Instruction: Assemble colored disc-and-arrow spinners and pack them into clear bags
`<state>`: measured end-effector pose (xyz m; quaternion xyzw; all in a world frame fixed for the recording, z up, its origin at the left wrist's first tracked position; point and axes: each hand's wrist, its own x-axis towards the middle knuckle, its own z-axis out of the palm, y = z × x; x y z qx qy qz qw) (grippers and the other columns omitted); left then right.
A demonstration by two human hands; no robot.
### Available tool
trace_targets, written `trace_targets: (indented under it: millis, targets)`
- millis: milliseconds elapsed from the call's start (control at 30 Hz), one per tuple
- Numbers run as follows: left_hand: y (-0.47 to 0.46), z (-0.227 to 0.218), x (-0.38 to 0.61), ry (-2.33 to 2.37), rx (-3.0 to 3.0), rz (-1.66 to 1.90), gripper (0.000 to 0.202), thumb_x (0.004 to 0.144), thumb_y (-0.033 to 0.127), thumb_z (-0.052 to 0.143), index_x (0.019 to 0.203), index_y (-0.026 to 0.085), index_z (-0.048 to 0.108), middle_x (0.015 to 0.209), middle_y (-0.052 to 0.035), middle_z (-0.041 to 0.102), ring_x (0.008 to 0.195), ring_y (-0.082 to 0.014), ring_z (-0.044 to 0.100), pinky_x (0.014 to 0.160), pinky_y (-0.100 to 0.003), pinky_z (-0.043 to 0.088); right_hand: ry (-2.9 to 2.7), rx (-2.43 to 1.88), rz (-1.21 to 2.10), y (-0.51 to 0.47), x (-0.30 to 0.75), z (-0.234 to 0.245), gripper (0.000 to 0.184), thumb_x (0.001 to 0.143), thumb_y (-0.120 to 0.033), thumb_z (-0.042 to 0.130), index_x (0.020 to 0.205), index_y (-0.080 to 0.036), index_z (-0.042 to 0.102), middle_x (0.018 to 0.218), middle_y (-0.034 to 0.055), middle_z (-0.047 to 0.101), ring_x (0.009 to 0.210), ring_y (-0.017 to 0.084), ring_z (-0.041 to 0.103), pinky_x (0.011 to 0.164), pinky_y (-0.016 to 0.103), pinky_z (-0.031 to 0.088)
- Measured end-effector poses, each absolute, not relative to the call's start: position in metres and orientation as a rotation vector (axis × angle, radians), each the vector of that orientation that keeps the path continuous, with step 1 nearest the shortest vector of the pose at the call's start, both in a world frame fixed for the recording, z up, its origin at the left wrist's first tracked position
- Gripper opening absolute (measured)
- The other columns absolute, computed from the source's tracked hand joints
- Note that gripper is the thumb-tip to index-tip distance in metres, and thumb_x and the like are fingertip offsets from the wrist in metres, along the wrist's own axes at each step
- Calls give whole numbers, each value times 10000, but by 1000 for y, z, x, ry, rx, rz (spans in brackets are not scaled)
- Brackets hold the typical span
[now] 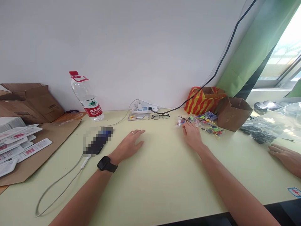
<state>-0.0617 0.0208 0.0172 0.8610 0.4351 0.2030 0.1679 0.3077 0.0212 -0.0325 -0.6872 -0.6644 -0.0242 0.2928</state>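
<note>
- Clock: 12 = toward wall [150,47], 6 = wearer.
- Small colourful packets [213,129]: loose pile on desk [160,175], about 1 o'clock from wearer.
- Right hand [192,135]: fingertips at pile's 9 o'clock end, fingers bent, aimed 10–11 o'clock. Pinching something or only touching? Can't tell, tips mostly hidden.
- Left hand [129,144]: thumb spread from fingers, nothing visible in it, aimed about 2 o'clock; phone [100,142], pixelated, at its 9 o'clock.
- Step, my read: right hand at the packets, left idle. Lifting one out would call for a fine thumb-and-finger pinch, since they overlap.
- Pile's long axis: roughly 9 to 3 o'clock, tipping toward 4. Single packets lie at mixed angles; which end leads, too small to tell.
- Striped bag [196,102] at pile's 12–1 o'clock, brown box [232,114] at its 2–3.
- Glasses [160,116] near right hand's 10 o'clock.
- Another person's hand [285,159] well apart, right hand's 3 o'clock.
</note>
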Motion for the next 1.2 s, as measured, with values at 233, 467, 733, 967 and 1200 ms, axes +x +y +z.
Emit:
trace_targets:
  millis: [233, 467, 733, 967, 1200]
  targets:
    - [7, 6, -34, 1095, 2058, 727, 775, 951, 520, 631, 1623, 315, 303, 1555, -106, 491, 1373, -287, 526, 1120, -427, 456, -1475, -1131, 811, 5, 261, -8, 241, 967, -481, 555, 1032, -250, 533, 979, 42, 619, 910, 210, 629, 840, 376, 537]
    - [11, -1, -22, 931, 1801, 772, 385, 903, 545, 694, 1047, 189, 660, 937, -57, 709, 925, -226, 657, 820, -337, 519, -1221, -1106, 1255, -7, 228, -11, 366, 866, -582, 666, 1021, -264, 570, 955, 21, 636, 865, 186, 637, 772, 341, 583]
    - [25, -5, -27, 917, 1556, 844, 461, 845, 554, 758, 1089, 166, 707, 845, -39, 669, 798, -169, 606, 713, -271, 458, -1354, -1194, 1207, -6, 230, -11, 398, 812, -508, 745, 1061, -224, 621, 785, 7, 680, 649, 157, 590, 586, 287, 479]
    - [27, 0, -31, 975, 1454, 911, 435, 826, 578, 765, 939, 158, 744, 829, -35, 672, 726, -137, 540, 668, -255, 423, -1326, -1271, 1094, 0, 243, -21, 327, 791, -290, 599, 1115, -249, 573, 906, -5, 636, 634, 145, 639, 615, 315, 538]
    - [23, 6, -33, 1001, 1547, 929, 417, 876, 571, 722, 776, 174, 644, 693, 11, 591, 634, -113, 481, 607, -245, 372, -1615, -1386, 685, 5, 254, -25, 332, 789, -271, 591, 1119, -241, 611, 923, 40, 649, 803, 201, 630, 684, 339, 545]
